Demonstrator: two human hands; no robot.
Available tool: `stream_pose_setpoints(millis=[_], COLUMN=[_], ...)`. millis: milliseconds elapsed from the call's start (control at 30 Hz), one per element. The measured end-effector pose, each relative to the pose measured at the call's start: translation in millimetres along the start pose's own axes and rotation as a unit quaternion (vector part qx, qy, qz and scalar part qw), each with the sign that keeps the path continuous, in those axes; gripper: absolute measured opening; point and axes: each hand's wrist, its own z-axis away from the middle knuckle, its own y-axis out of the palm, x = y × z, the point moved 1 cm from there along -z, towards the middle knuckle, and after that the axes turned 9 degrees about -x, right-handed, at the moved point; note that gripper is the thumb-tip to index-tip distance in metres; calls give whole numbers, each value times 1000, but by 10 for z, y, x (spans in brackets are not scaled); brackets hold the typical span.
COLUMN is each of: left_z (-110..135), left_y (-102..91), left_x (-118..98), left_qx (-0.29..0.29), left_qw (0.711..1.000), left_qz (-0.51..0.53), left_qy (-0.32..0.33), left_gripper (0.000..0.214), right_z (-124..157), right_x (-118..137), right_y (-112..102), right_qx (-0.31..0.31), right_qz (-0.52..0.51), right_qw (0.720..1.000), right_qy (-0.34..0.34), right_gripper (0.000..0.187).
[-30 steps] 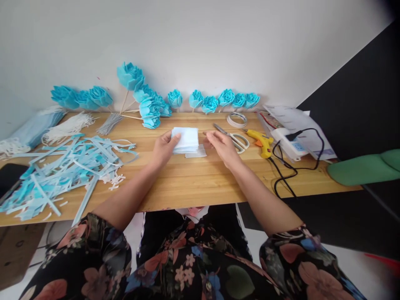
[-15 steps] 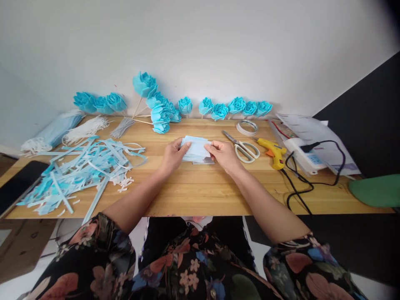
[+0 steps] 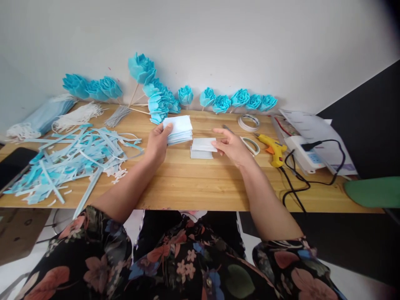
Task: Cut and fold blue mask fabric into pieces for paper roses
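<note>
The thick stack of pale blue square sheets [image 3: 178, 128] is lifted just clear of the light wooden table [image 3: 200, 183]. The left hand [image 3: 158, 143] grips it at its near left corner, thumb on top and fingers closed underneath. It tilts a little, its flat face turned up towards the person.

Just to its right and slightly nearer the person lies a smaller pile of white square sheets [image 3: 201, 148], flat on the wood with its longer side running left to right. The right hand [image 3: 233, 148] meets that pile from the right. Its fingers are loosely curled and its fingertips [image 3: 216, 144] rest at the pile's right edge; I cannot tell whether they pinch the top sheet or only touch it. So each hand has its own stack, the two stacks close together but apart.

Behind the right hand a pair of white-handled scissors [image 3: 251, 145] peeks out, with a yellow glue gun [image 3: 271, 145] and a roll of white tape [image 3: 249, 122] beyond. A heap of cut blue strips [image 3: 71, 158] spreads over the table's left side. Blue folded flowers on sticks [image 3: 156, 98] lean along the wall.
</note>
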Motion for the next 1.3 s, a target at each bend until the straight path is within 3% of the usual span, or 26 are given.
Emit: stream_pose_setpoints(millis=[233,400,533,633,700,867,1300], left_z=[6,5,19,56,95,187,255], left_y=[10,7,11,31,54,114,173], left_x=[22,63,90,86,79,89,54], left_qx=[3,14,22,43,65,112,158], left_qw=[1000,999,999,998,996,986,971], left_qz=[-9,-28,-36,-49,-66,-118,-164], left_qy=[-6,-10,-15,-17,-5,40,77], left_gripper=[28,33,36,37,38,42,40], right_z=[-3,9,22,20,22,53,107], right_x=[-101,-137,-95,-47,-31,-47,3], right_y=[55,116,141,122,124,242,289], right_qx=[52,25,7,-53,-76,-9,-3], right_qz=[103,274,317,240,140,-29,-34], right_qw=[993,955,938,955,976,999,999], right_qy=[-14,-106,-141,-167,-148,-42,-28], right_gripper=[49,34,39,34,34,48,55])
